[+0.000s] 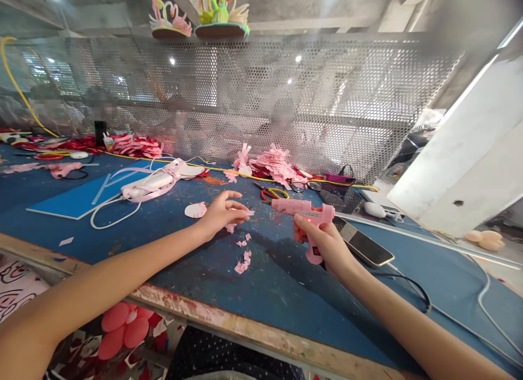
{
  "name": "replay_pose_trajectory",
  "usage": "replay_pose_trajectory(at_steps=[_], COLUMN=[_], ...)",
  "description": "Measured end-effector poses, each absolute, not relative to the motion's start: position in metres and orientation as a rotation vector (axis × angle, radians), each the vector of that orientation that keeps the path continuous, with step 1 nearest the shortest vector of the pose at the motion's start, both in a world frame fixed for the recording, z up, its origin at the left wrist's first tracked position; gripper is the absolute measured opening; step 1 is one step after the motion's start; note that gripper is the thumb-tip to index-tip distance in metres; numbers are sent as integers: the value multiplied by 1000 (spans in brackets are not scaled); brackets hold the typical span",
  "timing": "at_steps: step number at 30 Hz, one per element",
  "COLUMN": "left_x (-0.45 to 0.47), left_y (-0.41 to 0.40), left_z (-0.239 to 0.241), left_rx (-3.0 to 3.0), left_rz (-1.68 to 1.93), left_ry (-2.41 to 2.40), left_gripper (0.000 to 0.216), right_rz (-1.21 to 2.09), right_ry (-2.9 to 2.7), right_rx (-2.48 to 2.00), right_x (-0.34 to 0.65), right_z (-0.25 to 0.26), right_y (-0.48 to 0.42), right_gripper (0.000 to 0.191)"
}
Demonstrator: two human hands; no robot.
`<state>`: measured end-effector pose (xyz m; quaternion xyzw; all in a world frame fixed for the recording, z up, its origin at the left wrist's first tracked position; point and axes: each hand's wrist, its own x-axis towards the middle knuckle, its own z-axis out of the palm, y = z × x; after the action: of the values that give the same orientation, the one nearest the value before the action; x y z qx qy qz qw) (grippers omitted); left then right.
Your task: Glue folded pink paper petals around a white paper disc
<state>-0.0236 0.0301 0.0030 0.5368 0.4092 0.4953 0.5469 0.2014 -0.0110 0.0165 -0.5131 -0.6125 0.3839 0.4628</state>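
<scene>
My right hand [316, 236] is wrapped round the handle of a pink hot glue gun [300, 208], its nozzle pointing left. A small pink paper piece [250, 213] sits pinched at the fingertips of my left hand [223, 214], just left of the nozzle and apart from it. Partly hidden behind that hand is a white oval disc [193, 210] with pink paper pieces on its right side. Below my left hand, several pink scraps [244, 262] lie on the blue tabletop [175, 271].
Red-and-yellow-handled pliers [273, 194] lie beyond the glue gun. A phone [368, 244] is beside my right wrist. Stacked pink fringed paper [275, 165] stands at the back before a perforated metal screen [245, 86]. On the left, a white power strip [149, 187] lies on a blue board [73, 200].
</scene>
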Motion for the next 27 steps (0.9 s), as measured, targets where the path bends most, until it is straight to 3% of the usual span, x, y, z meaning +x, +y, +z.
replay_pose_trajectory(at_steps=[27], left_x=[-24], left_y=[32], left_z=[1], left_rx=[1409], left_rz=[1222], left_ry=[1034], left_gripper=[40], right_rz=[863], right_ry=[-1668], right_rx=[-1362], right_x=[198], right_z=[13], right_y=[-15], right_gripper=[45])
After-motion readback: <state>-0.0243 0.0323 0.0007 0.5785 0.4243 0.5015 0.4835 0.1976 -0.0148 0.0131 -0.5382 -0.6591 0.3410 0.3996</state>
